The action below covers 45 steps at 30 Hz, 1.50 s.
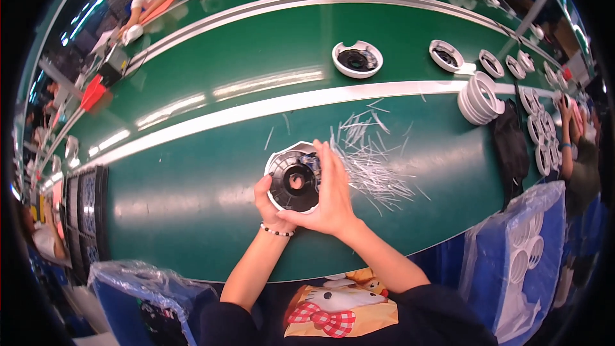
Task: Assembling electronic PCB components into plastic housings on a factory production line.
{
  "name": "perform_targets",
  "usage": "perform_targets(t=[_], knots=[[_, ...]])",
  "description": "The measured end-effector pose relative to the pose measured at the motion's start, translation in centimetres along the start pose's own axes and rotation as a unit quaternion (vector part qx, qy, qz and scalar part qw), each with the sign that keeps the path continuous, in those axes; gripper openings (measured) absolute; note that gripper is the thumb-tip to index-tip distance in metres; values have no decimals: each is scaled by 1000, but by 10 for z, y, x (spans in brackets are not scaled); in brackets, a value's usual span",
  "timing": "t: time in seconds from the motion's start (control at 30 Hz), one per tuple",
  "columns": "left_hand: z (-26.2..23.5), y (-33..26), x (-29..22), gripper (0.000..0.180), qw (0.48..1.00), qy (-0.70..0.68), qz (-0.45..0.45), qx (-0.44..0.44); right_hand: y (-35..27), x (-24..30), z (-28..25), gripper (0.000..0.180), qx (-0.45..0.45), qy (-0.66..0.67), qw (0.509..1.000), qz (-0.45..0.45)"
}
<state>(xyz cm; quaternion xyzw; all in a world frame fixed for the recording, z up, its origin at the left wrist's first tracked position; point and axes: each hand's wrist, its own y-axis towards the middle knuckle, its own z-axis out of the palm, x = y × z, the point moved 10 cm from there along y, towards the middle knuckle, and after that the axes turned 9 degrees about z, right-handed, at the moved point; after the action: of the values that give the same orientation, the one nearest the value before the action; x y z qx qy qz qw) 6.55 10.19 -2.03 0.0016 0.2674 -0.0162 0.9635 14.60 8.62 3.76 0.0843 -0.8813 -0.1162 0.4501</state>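
Both hands grip a round white housing (291, 179) with a black core above the green worktop (192, 198). The left hand (268, 202) cups its lower edge; the right hand (330, 192) wraps its right side. Thin white strips (371, 154) lie scattered just right of the housing.

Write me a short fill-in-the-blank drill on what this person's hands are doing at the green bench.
1. Both hands hold a round white housing whose inner part is coloured ____.
2. The beaded bracelet sits on the ____ wrist.
3. The scattered pile of thin white strips lies to the person's ____ of the housing.
4. The right hand covers the housing's ____ edge.

Missing words: black; left; right; right
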Motion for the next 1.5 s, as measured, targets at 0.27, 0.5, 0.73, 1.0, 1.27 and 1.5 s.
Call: perform_targets(t=[0.27,0.5,0.73,1.0,1.27,1.5], knots=[[9,46,0,43,994,95,-31,-39,-3,7,-43,101,-54,-4,994,-96],[-57,154,-67,39,971,162,63,-163,-76,85,-146,43,173,438,845,-255],[-141,245,-130,34,949,163,196,-184,-157,157,-186,33,480,521,560,-430],[15,195,-215,60,579,779,233,-57,-148,156,-167,22,515,561,511,-399],[28,-145,-391,28,522,797,270,-139,-174,132,-147,22,708,552,259,-356],[-194,-371,-396,11,530,697,29,-482,-150,173,-112,17,662,633,242,-320]])
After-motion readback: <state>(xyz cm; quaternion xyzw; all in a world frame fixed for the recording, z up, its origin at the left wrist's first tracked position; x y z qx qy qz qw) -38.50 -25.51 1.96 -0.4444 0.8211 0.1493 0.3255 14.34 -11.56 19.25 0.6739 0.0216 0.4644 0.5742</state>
